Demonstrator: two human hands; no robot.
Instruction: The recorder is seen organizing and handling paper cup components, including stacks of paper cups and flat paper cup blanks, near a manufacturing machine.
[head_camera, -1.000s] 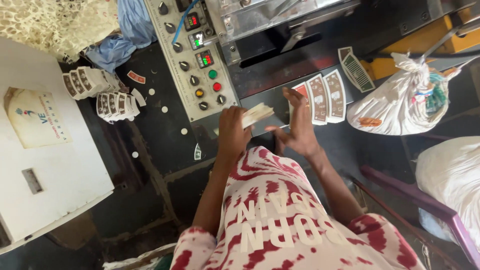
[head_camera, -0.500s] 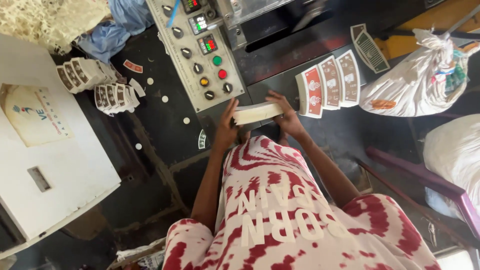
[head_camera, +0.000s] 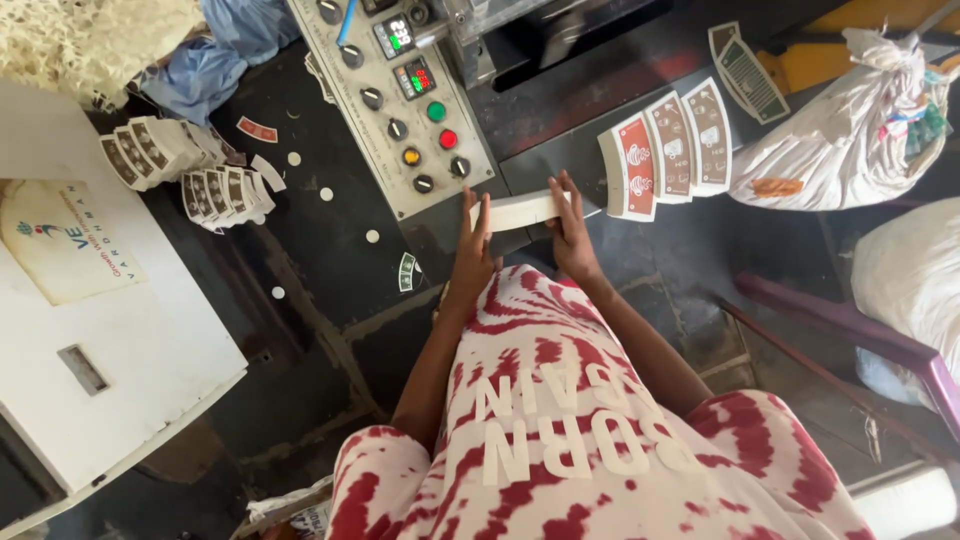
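Stack: a white stack of paper blanks (head_camera: 517, 210) at frame centre, pressed between both hands.
Left hand (head_camera: 472, 255): fingers clasping its left end.
Right hand (head_camera: 570, 230): fingers clasping its right end.
Beyond: control panel (head_camera: 400, 100) above; printed fan-shaped blanks (head_camera: 665, 150) upper right.

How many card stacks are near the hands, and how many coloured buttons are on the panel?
white card stack held between left hand and right hand: 1
printed card stacks standing beside it: 3
green button: 1
red button: 1
yellow button: 1
Total: 7
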